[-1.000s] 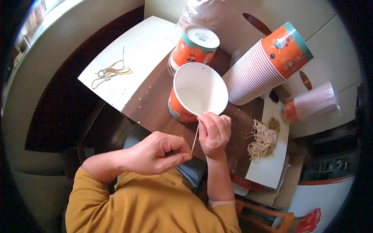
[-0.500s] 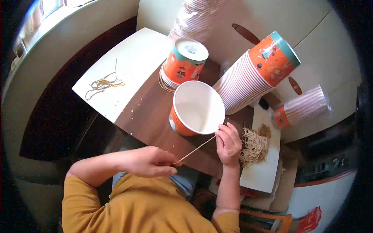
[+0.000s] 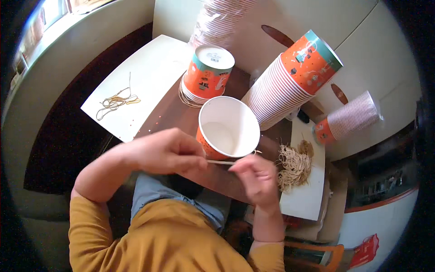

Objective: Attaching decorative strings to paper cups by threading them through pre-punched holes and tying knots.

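Note:
A large paper bucket (image 3: pixel 206 148), orange outside and white within, stands mouth up on the brown tabletop before me. Just below its near rim, a pale cord (image 3: pixel 220 162) runs taut between my hands. My left hand (image 3: pixel 174 152) is closed on one end of it. The curled fingers and thumb of my right hand (image 3: pixel 257 180) pinch the other end. A short bit of cord sticks out beside the bucket's right rim. Motion blur smears both hands a little, and how the cord meets the bucket's side is hidden.
Behind stand a short upturned bucket stack (image 3: pixel 209 75) with cords round it and a tall leaning stack (image 3: pixel 283 93). A tangle of cords (image 3: pixel 117 103) lies on the left white board. At right are a heap of pale cords (image 3: pixel 294 167) and a wrapped bucket stack (image 3: pixel 351 117).
My left hand has moved up and toward the bucket. My right hand has come down from the rim and inward, so the cord between them is shorter and nearly level.

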A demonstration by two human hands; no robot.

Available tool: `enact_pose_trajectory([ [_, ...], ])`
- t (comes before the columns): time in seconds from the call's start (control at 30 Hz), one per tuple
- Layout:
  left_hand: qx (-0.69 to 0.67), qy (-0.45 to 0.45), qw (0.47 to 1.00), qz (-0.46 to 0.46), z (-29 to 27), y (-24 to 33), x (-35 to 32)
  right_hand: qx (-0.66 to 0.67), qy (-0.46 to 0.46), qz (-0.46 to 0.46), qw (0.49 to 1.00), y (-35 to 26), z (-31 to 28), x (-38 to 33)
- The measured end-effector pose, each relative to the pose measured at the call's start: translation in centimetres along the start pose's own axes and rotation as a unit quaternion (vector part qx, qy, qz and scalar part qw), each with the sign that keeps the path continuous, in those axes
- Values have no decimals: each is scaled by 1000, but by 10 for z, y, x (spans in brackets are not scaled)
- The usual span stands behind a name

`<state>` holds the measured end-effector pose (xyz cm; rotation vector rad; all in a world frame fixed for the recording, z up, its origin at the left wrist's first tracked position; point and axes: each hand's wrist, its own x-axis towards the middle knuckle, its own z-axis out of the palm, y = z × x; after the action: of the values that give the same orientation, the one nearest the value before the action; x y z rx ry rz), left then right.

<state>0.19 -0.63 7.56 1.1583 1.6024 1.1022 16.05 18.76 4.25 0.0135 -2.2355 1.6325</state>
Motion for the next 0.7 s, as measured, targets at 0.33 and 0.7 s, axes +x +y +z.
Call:
enact_pose_trajectory([
  [0.33, -125, 40, 991, -26, -14, -36, 6, -257, 97, -27, 961, 15, -53, 4],
  [0.7, -142, -46, 989, -11, 4, -11, 39, 215, -131, 185, 950, -9, 8, 32],
])
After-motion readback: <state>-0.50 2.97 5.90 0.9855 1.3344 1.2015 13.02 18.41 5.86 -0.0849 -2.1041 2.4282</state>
